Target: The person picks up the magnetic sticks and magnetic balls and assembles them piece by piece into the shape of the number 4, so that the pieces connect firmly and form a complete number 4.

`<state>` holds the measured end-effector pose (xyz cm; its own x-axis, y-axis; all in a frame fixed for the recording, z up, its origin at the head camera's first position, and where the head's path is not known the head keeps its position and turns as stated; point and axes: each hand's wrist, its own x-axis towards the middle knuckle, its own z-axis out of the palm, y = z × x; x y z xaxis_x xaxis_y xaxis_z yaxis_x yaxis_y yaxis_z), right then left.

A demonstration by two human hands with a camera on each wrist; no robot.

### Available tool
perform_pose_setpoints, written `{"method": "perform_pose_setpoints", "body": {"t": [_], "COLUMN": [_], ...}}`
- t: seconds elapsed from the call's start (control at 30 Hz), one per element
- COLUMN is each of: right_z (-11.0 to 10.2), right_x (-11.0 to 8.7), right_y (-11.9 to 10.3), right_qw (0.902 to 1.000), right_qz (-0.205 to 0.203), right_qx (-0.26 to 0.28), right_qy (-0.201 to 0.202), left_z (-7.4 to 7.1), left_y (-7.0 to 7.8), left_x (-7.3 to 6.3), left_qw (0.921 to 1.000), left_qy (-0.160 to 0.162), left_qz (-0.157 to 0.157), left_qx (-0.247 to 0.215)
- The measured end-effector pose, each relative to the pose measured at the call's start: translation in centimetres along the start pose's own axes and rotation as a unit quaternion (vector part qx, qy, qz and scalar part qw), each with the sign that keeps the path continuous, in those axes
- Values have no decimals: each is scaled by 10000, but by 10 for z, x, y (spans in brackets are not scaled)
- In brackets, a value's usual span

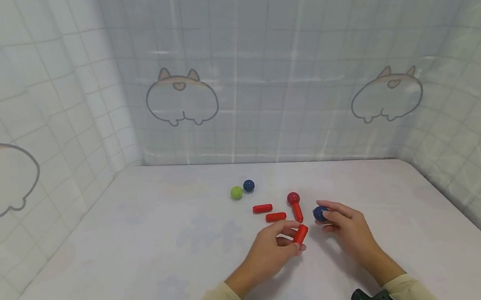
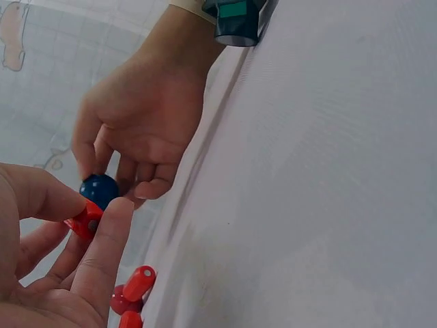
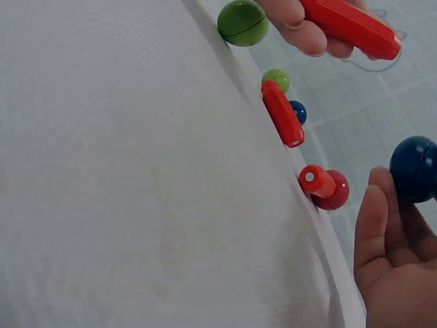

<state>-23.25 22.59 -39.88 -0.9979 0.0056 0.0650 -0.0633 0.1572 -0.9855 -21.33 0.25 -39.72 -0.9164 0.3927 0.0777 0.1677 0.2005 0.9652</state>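
My left hand [image 1: 274, 249] pinches a short red rod [image 1: 300, 234] between thumb and fingers, with the rod slanting up toward the right. Facing it, my right hand [image 1: 349, 229] grips a dark blue ball [image 1: 320, 214] by the fingertips. In the left wrist view, the end of the held rod [image 2: 89, 220] overlaps the blue ball [image 2: 100, 190], and a small dark round spot shows on that end. Just beyond both hands, a red ball [image 1: 293, 197] lies with another red rod [image 1: 297, 212] at its near side, the two in line like a stick with a knob.
Two more red rods [image 1: 262, 208] lie left of the red ball on the white table [image 1: 143, 244]. Farther back, a green ball [image 1: 236, 192] sits beside a second blue ball [image 1: 249, 186]. Another green ball [image 3: 242, 22] shows near the left hand in the right wrist view. Patterned curtains [image 1: 257, 66] surround the table.
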Motion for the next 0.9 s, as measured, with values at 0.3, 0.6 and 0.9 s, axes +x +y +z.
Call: {"method": "perform_pose_setpoints", "body": {"t": [0.3,0.6,0.9], "right_z": [3,8,11], "right_x": [-4,-7,-6], "right_y": [-4,-4,-3], "right_qw": [9990,9989,9984], "right_qz": [-173,-212,-219], "right_qx": [376,286,388], "right_qy": [-193,-289,-335], "left_z": [1,0,0], "left_y": [0,-1,-2], "left_x": [0,-2,-3], "left_qw": [9999,9992,9986], "left_qy": [-121,-232,-342], "left_qz": [-38,-54,11], "left_qx": [20,-306,-407]}}
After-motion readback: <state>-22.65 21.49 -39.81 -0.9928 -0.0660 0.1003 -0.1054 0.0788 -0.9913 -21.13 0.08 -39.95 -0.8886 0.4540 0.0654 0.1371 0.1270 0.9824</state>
